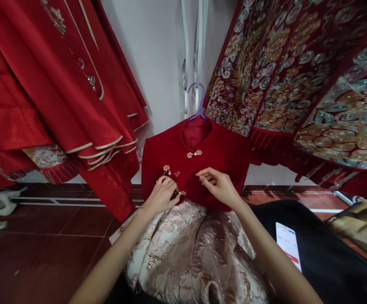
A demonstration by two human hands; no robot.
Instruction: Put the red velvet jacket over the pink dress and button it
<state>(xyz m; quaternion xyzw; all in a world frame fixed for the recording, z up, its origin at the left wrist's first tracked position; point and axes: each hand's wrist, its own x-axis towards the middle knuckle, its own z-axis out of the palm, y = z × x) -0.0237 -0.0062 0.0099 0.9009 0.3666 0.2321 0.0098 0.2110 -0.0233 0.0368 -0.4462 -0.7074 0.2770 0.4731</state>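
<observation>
A red velvet jacket (pixel 224 145) hangs upright on a purple hanger (pixel 200 110) in front of me. Its collar is joined by a gold flower clasp (pixel 195 154) with a pearl-like bead; below that, the front parts. My left hand (pixel 164 193) is closed on the jacket's left front panel, near a flower ornament (pixel 166 169) and a lower clasp (pixel 182 193). Over the other panel, my right hand (pixel 217 182) has its thumb and index finger pinched together. Whatever lies between those fingertips is too small to make out. Beneath the jacket spreads a shiny pale brocade skirt (pixel 199 249).
Red garments with pale piping (pixel 76 84) hang on the left. Heavily embroidered red garments (pixel 275 67) hang on the right. A white metal rack (pixel 186 50) stands against the wall. A lit phone (pixel 287 245) lies on a black surface (pixel 329 261). Pale shoes (pixel 3 204) are at far left.
</observation>
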